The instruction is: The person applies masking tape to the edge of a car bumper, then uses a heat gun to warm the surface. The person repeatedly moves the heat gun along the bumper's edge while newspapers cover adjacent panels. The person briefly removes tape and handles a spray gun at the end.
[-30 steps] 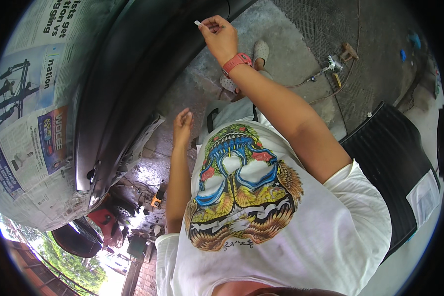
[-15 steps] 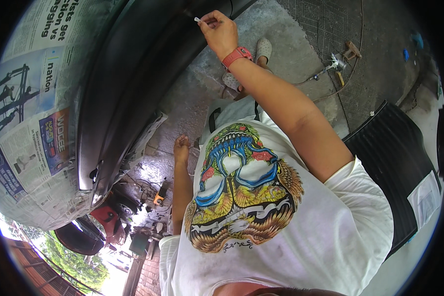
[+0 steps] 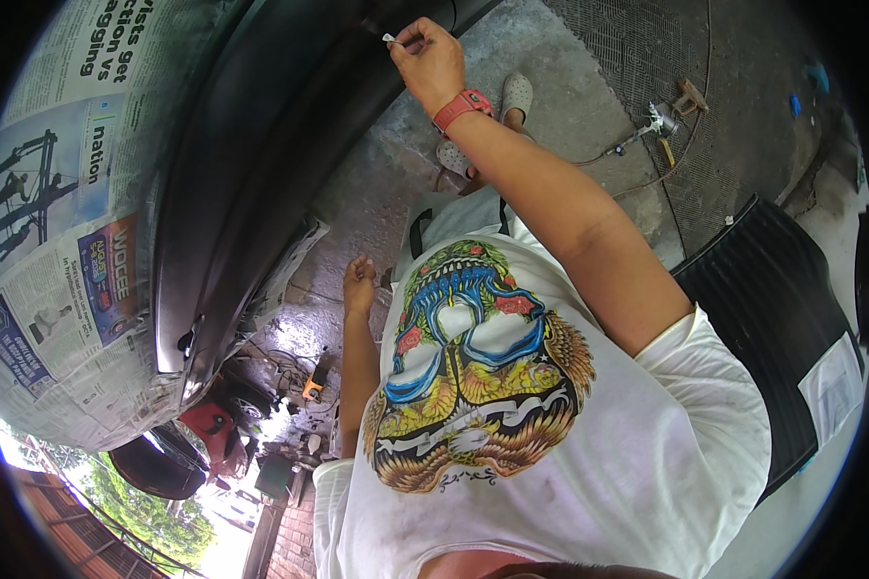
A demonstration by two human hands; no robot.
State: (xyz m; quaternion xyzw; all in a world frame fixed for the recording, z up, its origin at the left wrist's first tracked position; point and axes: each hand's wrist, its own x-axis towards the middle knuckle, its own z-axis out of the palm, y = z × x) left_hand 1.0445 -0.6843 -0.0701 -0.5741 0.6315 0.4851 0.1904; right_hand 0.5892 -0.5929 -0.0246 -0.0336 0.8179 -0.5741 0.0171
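At twelve o'clock the right hand (image 3: 427,60) pinches a small white piece (image 3: 388,38) before the dark car panel (image 3: 261,145) at ten o'clock. The left hand (image 3: 359,282), at nine, has curled fingers; whether fully closed, I cannot tell.

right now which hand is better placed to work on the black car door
Probably the right hand: it pinches a small white piece close to the black car door, while the left hand hangs aside, apparently holding nothing.
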